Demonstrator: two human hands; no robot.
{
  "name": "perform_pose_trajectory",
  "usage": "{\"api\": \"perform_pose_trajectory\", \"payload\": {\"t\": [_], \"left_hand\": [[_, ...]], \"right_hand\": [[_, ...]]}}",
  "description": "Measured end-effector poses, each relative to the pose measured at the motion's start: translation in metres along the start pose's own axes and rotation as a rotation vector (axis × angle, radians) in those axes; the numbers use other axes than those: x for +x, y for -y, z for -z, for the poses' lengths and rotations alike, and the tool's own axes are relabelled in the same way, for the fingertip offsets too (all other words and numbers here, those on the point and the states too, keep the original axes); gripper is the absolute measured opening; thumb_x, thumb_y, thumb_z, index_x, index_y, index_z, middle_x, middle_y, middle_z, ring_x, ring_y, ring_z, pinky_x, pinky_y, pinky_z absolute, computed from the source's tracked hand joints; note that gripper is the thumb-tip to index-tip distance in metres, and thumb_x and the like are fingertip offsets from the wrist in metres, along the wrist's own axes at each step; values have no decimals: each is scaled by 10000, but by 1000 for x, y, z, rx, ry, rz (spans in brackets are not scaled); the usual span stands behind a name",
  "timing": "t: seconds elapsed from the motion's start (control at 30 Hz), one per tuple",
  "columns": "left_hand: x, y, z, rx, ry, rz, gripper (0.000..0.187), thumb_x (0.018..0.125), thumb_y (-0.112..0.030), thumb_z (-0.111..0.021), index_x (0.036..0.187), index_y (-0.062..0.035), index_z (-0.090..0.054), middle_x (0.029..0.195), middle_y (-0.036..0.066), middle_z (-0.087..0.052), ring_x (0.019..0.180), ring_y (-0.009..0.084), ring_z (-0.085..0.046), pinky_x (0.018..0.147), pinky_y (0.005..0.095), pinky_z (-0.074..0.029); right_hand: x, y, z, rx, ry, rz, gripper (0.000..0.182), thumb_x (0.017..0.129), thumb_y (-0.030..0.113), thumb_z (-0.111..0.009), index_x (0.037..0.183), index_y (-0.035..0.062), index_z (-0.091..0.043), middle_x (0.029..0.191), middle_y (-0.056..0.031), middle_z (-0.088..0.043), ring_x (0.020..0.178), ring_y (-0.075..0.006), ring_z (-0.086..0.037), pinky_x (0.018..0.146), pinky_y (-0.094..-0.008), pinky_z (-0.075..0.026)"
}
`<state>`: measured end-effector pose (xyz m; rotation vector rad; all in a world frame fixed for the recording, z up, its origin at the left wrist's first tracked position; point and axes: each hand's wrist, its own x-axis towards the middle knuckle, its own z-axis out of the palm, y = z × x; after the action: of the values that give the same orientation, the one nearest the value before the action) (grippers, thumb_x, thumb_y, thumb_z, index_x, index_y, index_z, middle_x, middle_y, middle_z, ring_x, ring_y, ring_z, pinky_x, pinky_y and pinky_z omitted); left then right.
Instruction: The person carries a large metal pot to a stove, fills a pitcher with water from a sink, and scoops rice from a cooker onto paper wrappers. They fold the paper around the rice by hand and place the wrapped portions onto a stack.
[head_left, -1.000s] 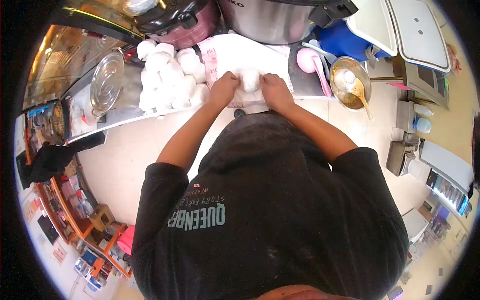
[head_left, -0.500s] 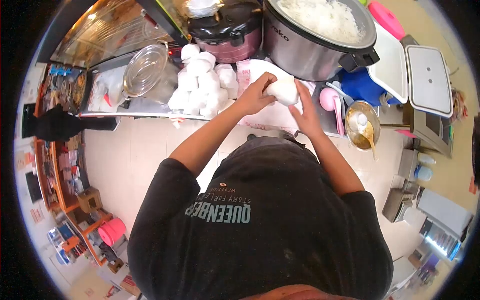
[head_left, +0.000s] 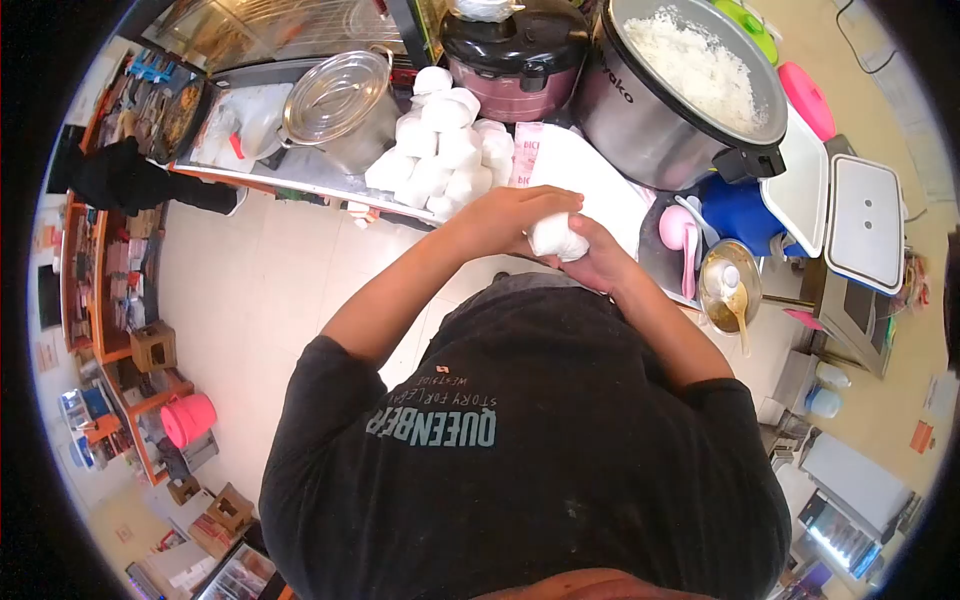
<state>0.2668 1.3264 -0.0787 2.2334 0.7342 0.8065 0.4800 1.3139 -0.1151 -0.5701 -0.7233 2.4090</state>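
A white paper-wrapped packet (head_left: 556, 238) is clasped between both hands, close in front of my body at the counter edge. My left hand (head_left: 512, 218) is closed over its left and far side. From the right, my right hand (head_left: 598, 258) cups it with fingers bent beneath. The packet's contents are hidden. Just beyond lie white paper sheets (head_left: 592, 190) on the counter. Left of them is a pile of similar white packets (head_left: 440, 150). A large steel rice cooker (head_left: 640, 125) stands behind the sheets, filled with cooked white rice (head_left: 695, 70).
A pink-and-black cooker (head_left: 515, 75) and a glass-lidded pot (head_left: 345, 110) stand behind and left of the pile. To the right are a pink rice scoop (head_left: 680, 235), a steel bowl with a spoon (head_left: 728, 290) and a blue cooler box (head_left: 740, 215). A person's dark-clothed leg shows far left.
The packet has come from over the paper sheets toward my body. My hands have closed in around it, the left now over it and the right under. The view has shifted slightly.
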Motion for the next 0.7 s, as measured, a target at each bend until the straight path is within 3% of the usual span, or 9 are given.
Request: {"api": "perform_pose_trajectory", "payload": {"t": [0.1,0.13,0.27,0.37,0.47,0.53,0.57,0.6,0.7], "left_hand": [[-21,6,-7,72,-44,19,645,713,-81,-850,1302,-79,-587,1369,109,-625,1217,293,-641,991,381,-547],[-26,2,-14,59,-218,9,627,692,67,-747,1281,-91,-605,1336,94,-625,1199,309,-641,980,397,-548],[-42,5,-22,134,-408,81,661,680,213,-574,1292,-35,-586,1356,149,-583,1328,355,-548,1065,427,-497],[-50,9,-12,147,-366,139,694,669,215,-563,1311,-50,-581,1391,152,-562,1333,354,-539,1068,422,-494],[-68,28,3,168,-349,327,695,691,154,-668,1340,-69,-563,1405,149,-568,1326,351,-542,1085,415,-476],[-70,57,20,262,-563,357,695,684,129,-698,1339,-57,-558,1378,175,-584,1305,377,-547,1092,422,-460],[-66,74,35,372,-653,304,721,694,156,-633,1373,-56,-520,1378,190,-571,1306,394,-535,1068,429,-474],[-57,84,50,420,-726,311,708,693,158,-634,1363,-37,-513,1349,204,-576,1287,412,-535,1079,443,-457],[-19,126,90,496,-779,353,634,756,139,-554,1369,-6,-475,1369,250,-509,1306,460,-472,1081,462,-433]], "right_hand": [[9,-6,5,-28,-86,-30,624,888,511,-734,1317,92,-560,1179,-60,-661,1058,-189,-659,845,-316,-544],[13,-2,-6,12,-128,-12,589,919,491,-709,1316,82,-556,1178,-65,-659,1044,-197,-661,845,-324,-551],[33,-4,-5,24,-180,31,528,995,434,-634,1368,81,-516,1258,-70,-621,1081,-203,-646,913,-341,-551],[49,-8,6,13,-150,-23,496,1023,352,-615,1422,91,-477,1310,-79,-596,1176,-201,-605,968,-367,-520],[55,-1,-4,-119,-166,-17,516,1024,358,-615,1439,87,-471,1327,-95,-590,1257,-217,-556,1032,-382,-467],[56,10,-8,-277,-173,26,523,1025,360,-614,1445,85,-467,1341,-103,-583,1256,-229,-554,1045,-389,-445],[53,15,-8,-353,-180,52,527,1025,362,-613,1448,84,-465,1348,-107,-579,1256,-235,-552,1052,-392,-434],[48,19,-6,-382,-193,34,615,1005,448,-615,1472,83,-450,1409,-116,-542,1286,-241,-532,1077,-401,-411],[33,21,14,-342,-296,29,541,1043,415,-558,1453,75,-462,1393,-123,-554,1251,-246,-556,1036,-388,-434]]}}
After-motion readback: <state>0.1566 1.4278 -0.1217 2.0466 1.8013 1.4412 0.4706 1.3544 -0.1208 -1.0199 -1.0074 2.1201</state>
